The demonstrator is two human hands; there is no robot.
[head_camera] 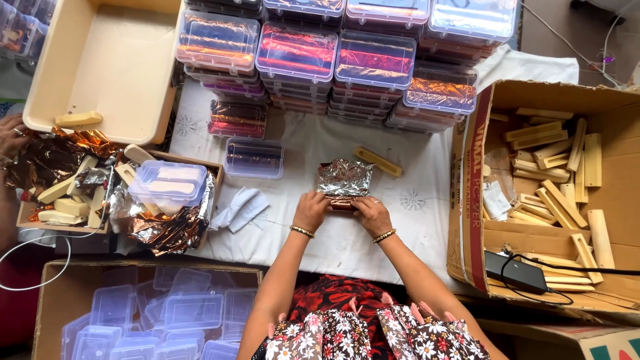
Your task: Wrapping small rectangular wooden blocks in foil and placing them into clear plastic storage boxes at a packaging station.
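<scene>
**Foil wrapping at a crowded packing table**

White cloth [347, 243] covers the table, and stock crowds it on every side. At the far left another person's hand [9, 137] rests on copper foil beside a cream plastic tub [113, 63]. Below that, a cardboard box of empty clear containers [167, 313] sits on the floor. Stacks of filled clear boxes [347, 60] line the back edge.

In the middle, the left hand [311, 211] and right hand [371, 215] sit close together, fingers curled over the near edge of a foil-wrapped bar [344, 181] lying on the cloth. Both hands pinch the crinkled silver foil; neither lifts the bar. A bare wooden stick [378, 162] lies just beyond it.

To my eye, a neat job calls for pressing the foil flat against the bar, keeping the fold square and both thumbs level so it doesn't tear.

On the right, an open carton [470, 200] holds many more wooden sticks.
</scene>
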